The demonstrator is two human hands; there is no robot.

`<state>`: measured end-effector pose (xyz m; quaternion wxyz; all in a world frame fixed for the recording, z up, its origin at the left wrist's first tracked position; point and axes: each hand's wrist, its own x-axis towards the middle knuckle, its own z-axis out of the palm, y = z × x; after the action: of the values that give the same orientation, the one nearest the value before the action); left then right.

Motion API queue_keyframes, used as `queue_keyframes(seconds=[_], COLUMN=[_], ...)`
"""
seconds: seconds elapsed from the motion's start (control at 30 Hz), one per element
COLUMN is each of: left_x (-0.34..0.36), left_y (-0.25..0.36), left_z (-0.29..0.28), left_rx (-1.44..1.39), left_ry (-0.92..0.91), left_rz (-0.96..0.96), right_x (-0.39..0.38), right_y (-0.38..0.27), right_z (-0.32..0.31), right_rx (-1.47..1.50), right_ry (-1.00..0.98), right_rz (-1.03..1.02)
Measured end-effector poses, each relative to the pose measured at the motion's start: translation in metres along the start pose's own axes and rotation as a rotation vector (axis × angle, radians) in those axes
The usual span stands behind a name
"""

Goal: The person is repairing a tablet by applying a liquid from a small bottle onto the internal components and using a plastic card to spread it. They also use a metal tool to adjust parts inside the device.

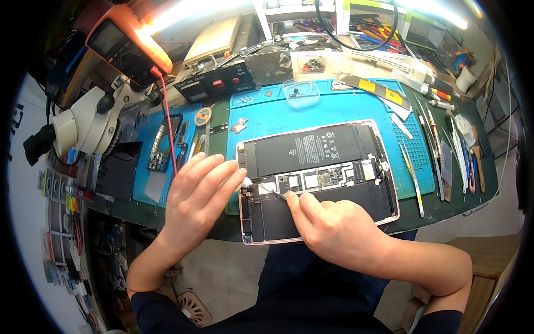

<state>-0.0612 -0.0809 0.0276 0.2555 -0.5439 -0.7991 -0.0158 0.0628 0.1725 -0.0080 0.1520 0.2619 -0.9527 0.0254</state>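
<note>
An opened tablet lies on the bench with its inside facing up. A black battery fills its far half, and a circuit board with silver shields runs along the middle. My right hand pinches a thin metal tool whose tip points left over the board's left end; its kind is unclear. At the tablet's left edge, my left hand has its fingers stretched out, fingertips at a small white piece. The left thumb is hidden.
Beneath the tablet is a blue work mat. A clear dish with small dark parts stands behind it. Tweezers and other hand tools lie to the right. A microscope and an orange multimeter stand left.
</note>
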Motion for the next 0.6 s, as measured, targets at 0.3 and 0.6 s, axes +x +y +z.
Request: queue_keyframes(seconds=[0.3, 0.6], left_x=[0.0022, 0.0059], left_y=[-0.0010, -0.0001], left_z=[-0.0005, -0.0039], left_rx=[0.007, 0.013], left_ry=[-0.002, -0.013], left_rz=[0.020, 0.057], right_x=[0.0028, 0.0024], right_y=[0.0012, 0.0011], right_z=[-0.0008, 0.0012], right_rx=[-0.020, -0.027], right_ry=[0.088, 0.096], right_rz=[-0.018, -0.019])
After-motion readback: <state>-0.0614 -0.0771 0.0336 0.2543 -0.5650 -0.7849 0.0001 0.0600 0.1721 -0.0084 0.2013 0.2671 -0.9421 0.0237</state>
